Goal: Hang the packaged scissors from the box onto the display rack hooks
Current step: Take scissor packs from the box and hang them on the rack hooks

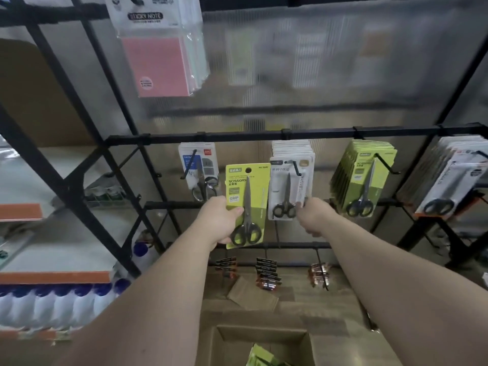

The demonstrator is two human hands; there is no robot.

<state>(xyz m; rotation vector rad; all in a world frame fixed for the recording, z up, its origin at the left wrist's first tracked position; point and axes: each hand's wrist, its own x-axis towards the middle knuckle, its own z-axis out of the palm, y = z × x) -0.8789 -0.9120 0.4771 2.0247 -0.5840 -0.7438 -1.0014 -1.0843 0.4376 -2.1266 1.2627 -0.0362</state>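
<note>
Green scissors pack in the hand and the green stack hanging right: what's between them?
White scissors packs on a hook, the right hand holding their lower edge; head view shows it.

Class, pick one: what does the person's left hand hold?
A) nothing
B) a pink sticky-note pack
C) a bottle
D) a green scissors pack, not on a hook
D: the left hand grips the green scissors pack in front of the rack, its hang hole free of any hook; the right hand pinches the hanging white scissors pack.
</note>
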